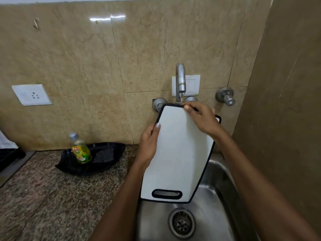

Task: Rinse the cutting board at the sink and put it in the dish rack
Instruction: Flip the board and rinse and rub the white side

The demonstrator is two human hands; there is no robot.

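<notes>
black plastic is showing at the far left edge, which we are taking, without being sure, for part of the dish rack (7, 157), sitting on the speckled granite worktop (52, 197) well apart from the sink. moving right, a black tray (111, 162) is carrying a bottle of green dish soap (80, 150) and a dark scrub pad (103, 155) lying just beside it.

next we are coming to our left hand (149, 146), which is curling round the left edge of the cutting board (177, 153), thumb lying on the white face and fingers hidden behind it. we are holding the white, black-rimmed board tilted over the steel sink (224, 188), handle slot toward us and far end up under the tap (180, 80). a thin stream of water is falling from the spout onto that top edge. our right hand (201, 119) is pinching the board's top right corner, fingertips pressing its rim right where the water is landing.

we are judging the rinse to be under way and early: water is only reaching the top edge, and the face is looking mostly dry. still ahead are wetting both sides, shutting off the tap, and carrying the board left across the worktop to the rack.
</notes>
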